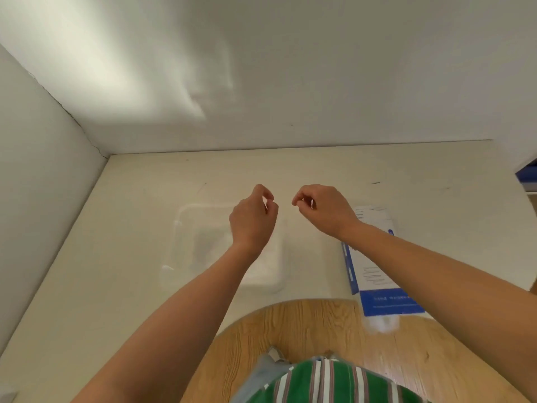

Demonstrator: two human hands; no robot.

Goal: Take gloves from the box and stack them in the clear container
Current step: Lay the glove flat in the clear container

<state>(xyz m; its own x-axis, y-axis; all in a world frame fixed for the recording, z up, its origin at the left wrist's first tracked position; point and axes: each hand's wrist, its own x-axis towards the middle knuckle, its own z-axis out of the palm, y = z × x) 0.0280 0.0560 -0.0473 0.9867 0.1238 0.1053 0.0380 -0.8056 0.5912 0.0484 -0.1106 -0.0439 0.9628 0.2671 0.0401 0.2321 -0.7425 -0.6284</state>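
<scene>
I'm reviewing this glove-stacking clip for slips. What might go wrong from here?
1. The left hand and right hand pinch in the air near the far corner of the faint clear container. Whatever thin thing they hold does not show, and if released there it might drift past the rim.
2. The box lies at the near edge of the table, under the right forearm; a sweep might knock it off.

The single wide-angle camera rides on the person's head, facing forward and steeply down over the cream tabletop [130, 213] toward the white wall [319, 68]. It sits close above the work: left hand [252, 219] and right hand [322, 207] fall mid-frame, the striped shirt [334, 382] at the bottom edge.
</scene>
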